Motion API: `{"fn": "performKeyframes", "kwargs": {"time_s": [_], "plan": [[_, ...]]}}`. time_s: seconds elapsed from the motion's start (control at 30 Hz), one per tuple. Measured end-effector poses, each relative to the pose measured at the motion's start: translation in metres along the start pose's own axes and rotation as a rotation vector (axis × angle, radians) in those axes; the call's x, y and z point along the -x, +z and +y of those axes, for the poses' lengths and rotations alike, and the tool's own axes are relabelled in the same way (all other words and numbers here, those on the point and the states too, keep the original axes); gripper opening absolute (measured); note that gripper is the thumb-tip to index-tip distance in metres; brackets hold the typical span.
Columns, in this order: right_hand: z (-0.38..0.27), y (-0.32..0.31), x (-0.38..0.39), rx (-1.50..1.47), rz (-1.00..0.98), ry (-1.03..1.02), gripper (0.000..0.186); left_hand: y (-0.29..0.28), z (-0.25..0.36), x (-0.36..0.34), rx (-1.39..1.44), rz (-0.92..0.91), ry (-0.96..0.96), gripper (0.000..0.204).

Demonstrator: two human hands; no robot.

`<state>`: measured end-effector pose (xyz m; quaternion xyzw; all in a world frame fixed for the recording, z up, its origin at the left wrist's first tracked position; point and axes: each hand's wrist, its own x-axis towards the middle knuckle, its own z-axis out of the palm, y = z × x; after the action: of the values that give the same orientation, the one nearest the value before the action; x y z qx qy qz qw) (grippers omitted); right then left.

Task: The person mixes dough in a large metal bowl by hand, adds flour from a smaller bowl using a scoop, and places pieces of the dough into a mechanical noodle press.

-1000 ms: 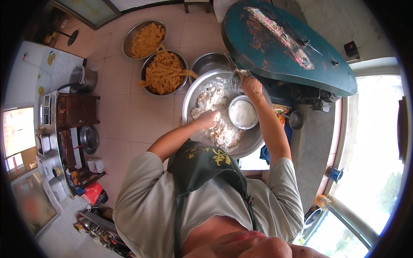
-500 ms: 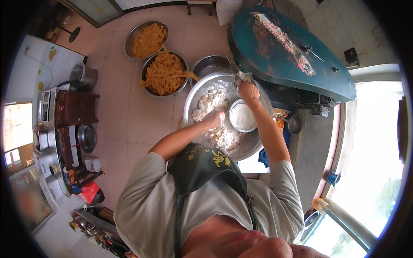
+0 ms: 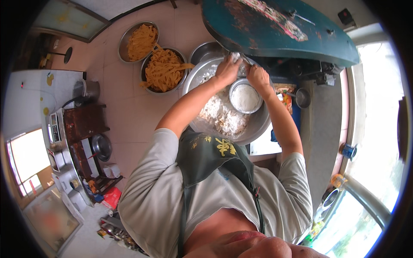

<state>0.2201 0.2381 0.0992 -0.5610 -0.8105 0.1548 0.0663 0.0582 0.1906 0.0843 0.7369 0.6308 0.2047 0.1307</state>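
A large metal basin [image 3: 261, 129] in front of me holds floury, crumbly dough [image 3: 221, 112]. Inside it, on the right, sits a smaller metal bowl [image 3: 245, 98] of white flour. Both my hands are at the basin's far side, close under the edge of a green machine [image 3: 275, 32]. My left hand [image 3: 228, 71] is closed, with something whitish and floury at its fingertips. Just to its right, beyond the flour bowl, my right hand [image 3: 259, 78] is closed too; what it grips is hidden. A pale, floury patch shows between the hands.
Two metal bowls of yellow-brown strips, a farther bowl [image 3: 121, 48] and a nearer one [image 3: 183, 81], stand on the floor to the left. Another metal basin [image 3: 202, 52] lies behind the large one. A saucepan [image 3: 303, 98] rests at the right, beside the grey ledge [image 3: 320, 124].
My left hand has moved from the dough in the basin's middle up to the far rim, beside my right hand. The view has shifted slightly.
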Motion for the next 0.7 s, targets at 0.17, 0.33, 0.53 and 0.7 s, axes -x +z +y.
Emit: {"fn": "performKeyframes", "kwargs": {"time_s": [0.17,0.33,0.53,0.7], "plan": [[-0.012,0.006,0.015,-0.092,0.029,-0.048,0.051,-0.014,-0.054,0.093,0.220,-0.027,-0.038,0.037],[-0.013,0.024,-0.017,-0.067,-0.095,0.024,0.052,0.037,-0.091,0.107,0.033,-0.275,-0.185,0.041],[-0.010,-0.001,0.013,-0.089,0.007,-0.090,0.043,0.109,-0.096,0.063,-0.206,-0.450,-0.076,0.034],[-0.002,-0.007,0.022,-0.077,0.020,-0.088,0.043,0.099,-0.079,0.053,-0.301,-0.630,-0.169,0.038]]}}
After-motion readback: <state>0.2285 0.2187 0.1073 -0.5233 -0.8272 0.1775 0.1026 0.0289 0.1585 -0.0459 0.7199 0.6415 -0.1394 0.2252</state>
